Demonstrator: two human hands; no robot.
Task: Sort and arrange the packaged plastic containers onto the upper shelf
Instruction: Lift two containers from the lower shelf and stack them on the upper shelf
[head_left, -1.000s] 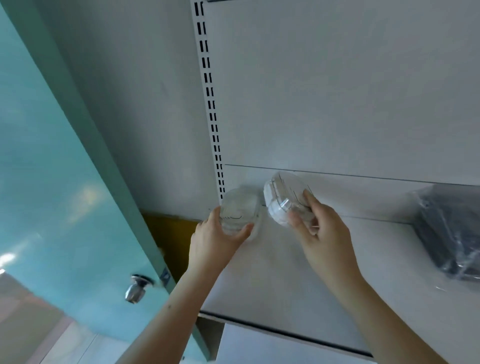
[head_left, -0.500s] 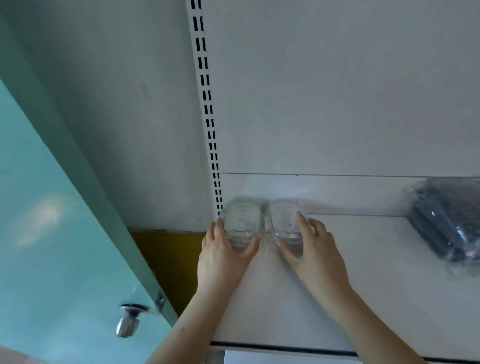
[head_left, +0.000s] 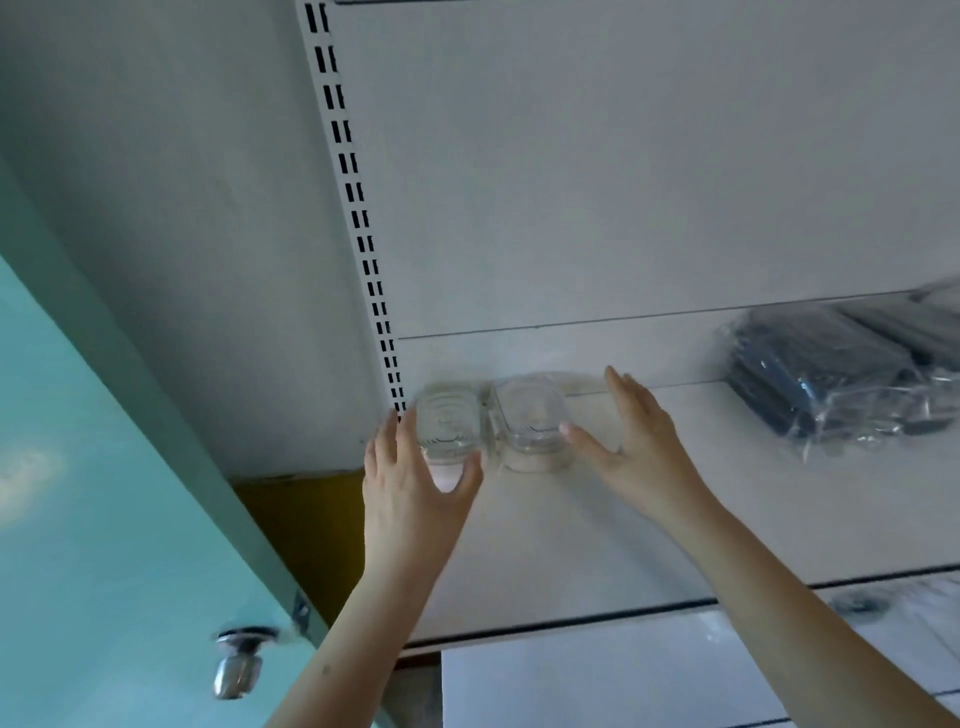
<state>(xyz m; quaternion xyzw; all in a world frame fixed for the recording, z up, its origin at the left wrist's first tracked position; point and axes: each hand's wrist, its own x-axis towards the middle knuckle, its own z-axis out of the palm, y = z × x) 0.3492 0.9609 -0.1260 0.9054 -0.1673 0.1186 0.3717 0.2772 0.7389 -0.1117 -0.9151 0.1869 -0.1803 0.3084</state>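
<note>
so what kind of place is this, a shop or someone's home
Probably a shop or stockroom, though I can't be sure. The white shelf hangs on a slotted upright like retail racking, and it carries clear plastic containers and a wrapped bundle of dark items.

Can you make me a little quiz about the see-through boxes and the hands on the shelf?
1. True or false: the two clear containers sit side by side at the shelf's back left corner.
2. Which hand has its thumb and fingers either side of a container?
3. What lies at the shelf's right end?

Key: 1. True. 2. The left hand; the right hand is spread open. 3. A dark plastic-wrapped bundle.
</note>
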